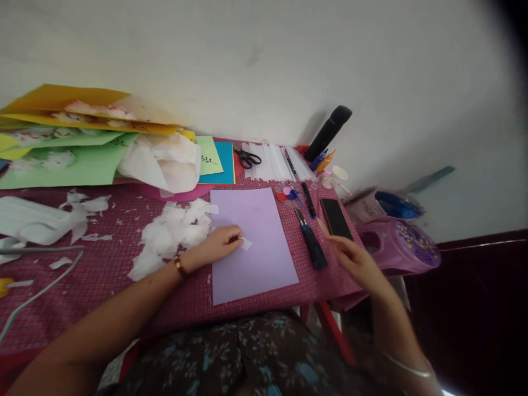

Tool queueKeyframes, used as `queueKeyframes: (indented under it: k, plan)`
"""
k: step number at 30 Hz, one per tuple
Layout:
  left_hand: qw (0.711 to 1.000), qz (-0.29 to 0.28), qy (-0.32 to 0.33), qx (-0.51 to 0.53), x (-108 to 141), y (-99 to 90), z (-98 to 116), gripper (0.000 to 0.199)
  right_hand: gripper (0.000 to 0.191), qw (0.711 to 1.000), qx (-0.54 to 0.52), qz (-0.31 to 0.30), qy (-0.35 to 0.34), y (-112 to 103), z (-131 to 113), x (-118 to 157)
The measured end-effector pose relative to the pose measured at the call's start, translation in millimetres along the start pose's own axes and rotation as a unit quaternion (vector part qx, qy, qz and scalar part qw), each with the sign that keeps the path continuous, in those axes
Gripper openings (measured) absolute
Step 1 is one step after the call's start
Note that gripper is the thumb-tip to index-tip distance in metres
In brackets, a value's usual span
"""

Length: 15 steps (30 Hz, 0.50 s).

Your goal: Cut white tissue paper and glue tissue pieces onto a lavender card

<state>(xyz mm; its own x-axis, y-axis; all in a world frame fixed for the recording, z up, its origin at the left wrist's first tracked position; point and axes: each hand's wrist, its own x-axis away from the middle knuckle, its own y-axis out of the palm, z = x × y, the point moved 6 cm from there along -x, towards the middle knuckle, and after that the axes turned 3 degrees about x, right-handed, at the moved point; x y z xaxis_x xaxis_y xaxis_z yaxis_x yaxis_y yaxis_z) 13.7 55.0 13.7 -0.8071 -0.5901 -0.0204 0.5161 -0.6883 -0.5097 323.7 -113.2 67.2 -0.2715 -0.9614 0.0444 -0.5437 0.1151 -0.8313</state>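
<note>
My left hand [220, 242] pinches white paper piece [246, 243] over purple sheet [264, 269] — light grip best, thin paper likely creases. My right hand [350, 259], fingers closed, holds thin stick [322, 226] beside phone [335, 216].

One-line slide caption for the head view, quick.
Left hand holds a white paper scrap over a purple sheet; right hand holds a thin stick near a utility knife.

Left hand [223, 242] with pinched grip, right hand [357, 264] likewise, angled inward, forearms [124, 308] stretched forward
</note>
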Motion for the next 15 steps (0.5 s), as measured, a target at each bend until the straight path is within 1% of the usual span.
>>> queueKeyframes:
  k: [1, 3, 5, 7, 9, 12, 15]
  plan:
    - [1.000, -0.001, 0.000, -0.003, 0, 0.0, 1, 0.020, 0.033, 1.000, -0.028, 0.008, -0.007, 9, -8, 2]
    - [1.000, -0.001, -0.002, -0.006, 0, -0.2, 2, 0.019, 0.023, 0.985, -0.171, 0.037, -0.005, 30, -22, 3]
    - [1.000, 0.003, -0.003, -0.003, 0, -0.6, 4, 0.018, 0.020, 0.970, -0.245, 0.006, -0.009, 55, -32, -3]
    - [1.000, 0.011, -0.001, 0.005, 0, -1.4, 6, 0.017, 0.020, 0.966, -0.258, -0.022, -0.020, 70, -36, -11]
    - [1.000, 0.018, 0.003, 0.007, 0, -1.8, 6, 0.016, 0.022, 0.969, -0.241, -0.034, -0.031, 72, -33, -20]
    - [1.000, 0.018, 0.006, 0.003, 0, -0.4, 3, 0.016, 0.025, 0.977, -0.208, -0.032, -0.041, 62, -22, -31]
    - [1.000, 0.018, 0.008, -0.012, 0, 1.2, 0, 0.017, 0.026, 0.976, -0.213, -0.030, -0.039, 52, -11, -33]
